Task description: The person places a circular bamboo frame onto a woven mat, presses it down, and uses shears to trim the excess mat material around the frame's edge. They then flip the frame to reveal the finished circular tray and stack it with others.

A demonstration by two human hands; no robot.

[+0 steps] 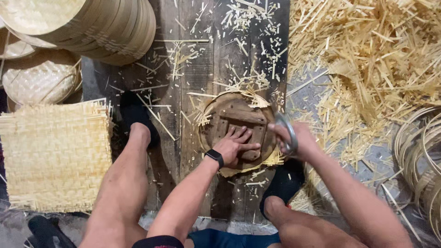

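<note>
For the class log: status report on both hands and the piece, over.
Left hand flat on round wooden mould. Right hand gripping metal shears at woven bamboo rim. Bamboo trimmings scattered around.

Pale yellow woven mat [55, 156] in checked weave; dark brown round wooden form [239, 124]; black wristband [214, 157].

Dark wooden planks [197, 82] run up the middle of the scene, with grey floor [390, 170] showing at the right. Loose bamboo slivers [248, 27] are scattered over the far planks, and at far right a deep heap of bamboo offcuts [367, 55] covers the floor. Centre, a round wooden mould [239, 124] sits on the planks (woven edge poking out beneath it). A flat woven mat [55, 156] lies near left, finished baskets [92, 27] stacked far left, bamboo hoops [422, 156] piled at the right edge.
</note>
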